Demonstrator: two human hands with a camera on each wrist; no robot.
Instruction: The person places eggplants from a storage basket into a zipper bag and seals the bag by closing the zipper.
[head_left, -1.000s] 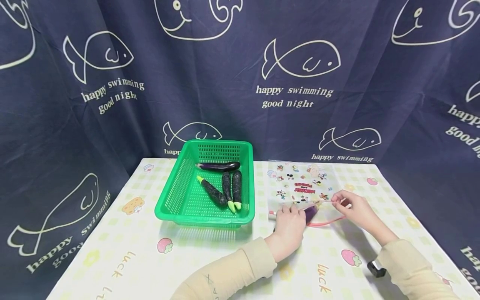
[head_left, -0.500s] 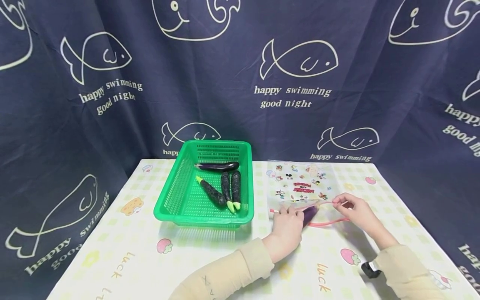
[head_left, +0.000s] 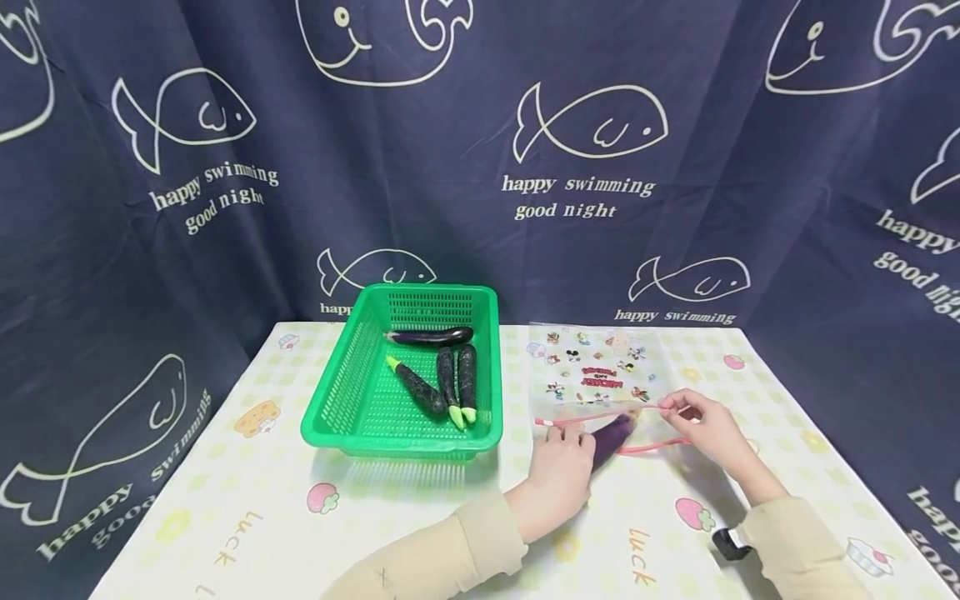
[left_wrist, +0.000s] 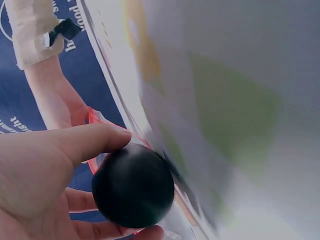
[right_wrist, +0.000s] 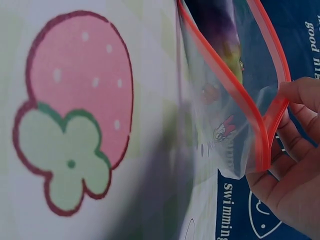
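Note:
My left hand (head_left: 562, 471) grips the rounded end of a dark purple eggplant (head_left: 612, 438); in the left wrist view that glossy end (left_wrist: 132, 186) sits between thumb and fingers. The eggplant's stem end lies in the mouth of a clear zip bag (head_left: 592, 362) printed with cartoon figures. With thumb and fingers, my right hand (head_left: 701, 421) pinches the red edge of the bag at its right corner. In the right wrist view the red zip strips (right_wrist: 235, 92) stand apart, and the purple-and-green stem end (right_wrist: 232, 55) shows between them.
Left of the bag stands a green plastic basket (head_left: 318, 425) with several dark eggplants (head_left: 427, 336) in it. A patterned tablecloth (head_left: 420, 521) covers the table. Behind its far edge hangs a dark blue fish-print curtain (head_left: 450, 208).
My left hand has slid a little back toward the left and nearer me, so more of the eggplant shows ahead of its fingers. My right hand keeps its pinch on the bag edge.

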